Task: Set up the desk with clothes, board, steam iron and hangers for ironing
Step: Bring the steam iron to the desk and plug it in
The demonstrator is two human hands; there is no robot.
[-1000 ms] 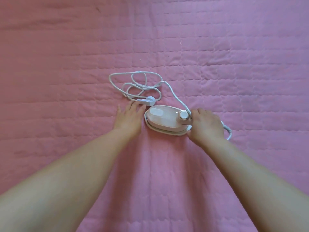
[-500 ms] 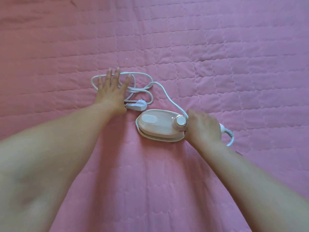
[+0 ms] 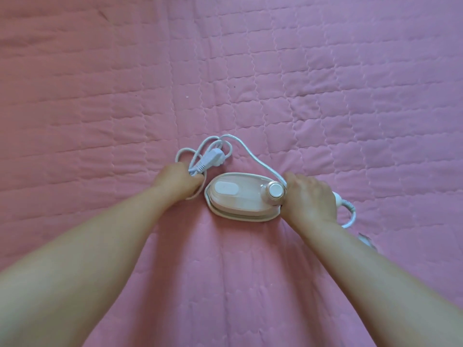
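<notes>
A small pale pink steam iron (image 3: 240, 196) lies flat on the pink quilted cover (image 3: 300, 83), its round dial (image 3: 275, 190) at the right end. My right hand (image 3: 310, 199) grips the iron's right end beside the dial, where the white cord (image 3: 253, 152) leaves it. My left hand (image 3: 179, 182) is closed around the bunched loops of that cord, just left of the iron. The white plug (image 3: 211, 157) sticks up out of the bundle above my left hand. A further loop of cord (image 3: 350, 214) curls out to the right of my right hand.
The quilted cover fills the whole view, with open flat fabric on every side of the iron. A small grey object (image 3: 365, 240) peeks out behind my right forearm; I cannot tell what it is.
My left hand went from lying flat on the spread cord to a fist around it, pulling the loops into a tight bundle next to the iron. The right hand stayed on the iron.
</notes>
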